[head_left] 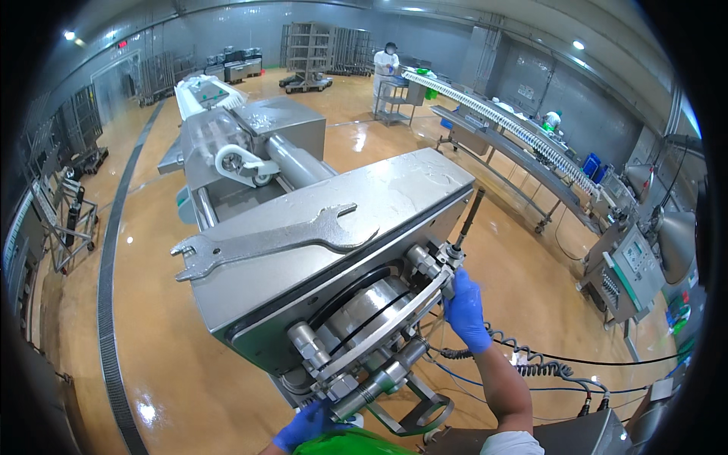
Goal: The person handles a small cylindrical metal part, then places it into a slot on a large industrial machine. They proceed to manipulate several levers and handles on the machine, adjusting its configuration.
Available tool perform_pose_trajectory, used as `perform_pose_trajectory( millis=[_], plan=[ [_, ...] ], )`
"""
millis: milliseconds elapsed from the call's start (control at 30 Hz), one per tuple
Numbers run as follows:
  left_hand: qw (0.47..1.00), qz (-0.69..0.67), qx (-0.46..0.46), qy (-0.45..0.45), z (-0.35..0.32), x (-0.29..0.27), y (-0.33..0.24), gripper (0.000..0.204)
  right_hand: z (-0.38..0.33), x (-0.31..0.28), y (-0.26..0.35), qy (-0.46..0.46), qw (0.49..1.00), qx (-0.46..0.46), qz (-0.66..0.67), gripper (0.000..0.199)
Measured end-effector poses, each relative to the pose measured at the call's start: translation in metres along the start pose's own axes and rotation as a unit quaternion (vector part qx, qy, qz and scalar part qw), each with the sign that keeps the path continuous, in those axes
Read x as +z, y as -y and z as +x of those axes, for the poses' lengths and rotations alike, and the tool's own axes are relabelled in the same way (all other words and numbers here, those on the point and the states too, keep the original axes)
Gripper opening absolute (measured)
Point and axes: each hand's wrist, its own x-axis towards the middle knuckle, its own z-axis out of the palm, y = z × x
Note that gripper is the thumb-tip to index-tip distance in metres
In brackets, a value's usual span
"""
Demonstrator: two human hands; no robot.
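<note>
A stainless steel machine housing [425, 178] stands before me, with a large flat double-ended open-end wrench [265, 241] lying across its wet top. On its near face, a metal clamp bar [390, 322] crosses a round steel drum [371, 307], with a thick bolt at either side. My right hand [466, 312], in a blue glove, is closed around the bar's right end, below an upright dark rod [472, 216]. My left hand [307, 426], also blue-gloved, is at the bar's lower left end beside a threaded metal pipe [379, 383]; its fingers are closed there, partly hidden.
A metal loop handle [421, 413] juts out below the pipe. Coiled cables and hoses [542, 370] run at right. A long conveyor [500, 117] and a control panel [635, 258] stand farther right. One co-worker [385, 68] in white stands far back. A floor drain [110, 318] runs at left.
</note>
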Motion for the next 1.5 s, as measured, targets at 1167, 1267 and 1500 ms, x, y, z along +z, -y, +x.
perform_pose_trajectory(
  millis=[1167, 1267, 1500],
  plan=[
    [0.975, 0.198, -0.007, -0.099, 0.007, -0.071, 0.017, 0.050, 0.001, -0.007, 0.036, -0.032, 0.989, -0.106, -0.094, 0.035],
    [0.988, 0.088, 0.014, -0.124, 0.011, -0.047, 0.004, 0.050, 0.008, -0.004, 0.027, -0.054, 0.910, -0.275, -0.304, 0.032],
    [0.981, 0.031, -0.005, -0.193, 0.012, -0.032, 0.004, 0.045, 0.004, -0.022, 0.034, 0.101, 0.994, 0.045, -0.016, 0.042]
  ],
)
